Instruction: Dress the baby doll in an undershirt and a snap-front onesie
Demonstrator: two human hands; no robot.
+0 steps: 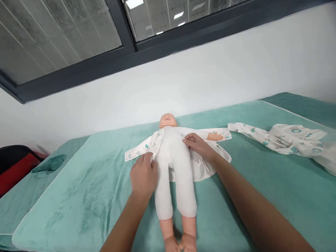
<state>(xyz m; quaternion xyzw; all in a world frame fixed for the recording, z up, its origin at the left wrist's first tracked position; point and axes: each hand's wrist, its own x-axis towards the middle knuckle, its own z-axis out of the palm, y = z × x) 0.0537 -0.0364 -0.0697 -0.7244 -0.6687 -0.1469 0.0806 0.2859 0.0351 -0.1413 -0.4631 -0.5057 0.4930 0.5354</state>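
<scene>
A baby doll (pixel 173 151) with a white cloth body lies on its back, feet toward me. Under it is an opened white baby top (pixel 201 165) with a small teal print. The top's left sleeve (pixel 141 149) is spread outward with no doll hand showing. On the right, the doll's hand (pixel 214 136) lies over the other sleeve. My left hand (pixel 144 172) is closed on the front edge of the top, beside the doll's hip. With fingers pinched together, my right hand (pixel 197 144) touches the other side of the doll's body; what they hold is hidden.
Everything lies on a green padded mat (pixel 76 188) against a white wall. A crumpled printed baby garment (pixel 289 138) rests at the right. A dark-framed window (pixel 134 46) is above, and a red and black object (pixel 16 168) stands at far left.
</scene>
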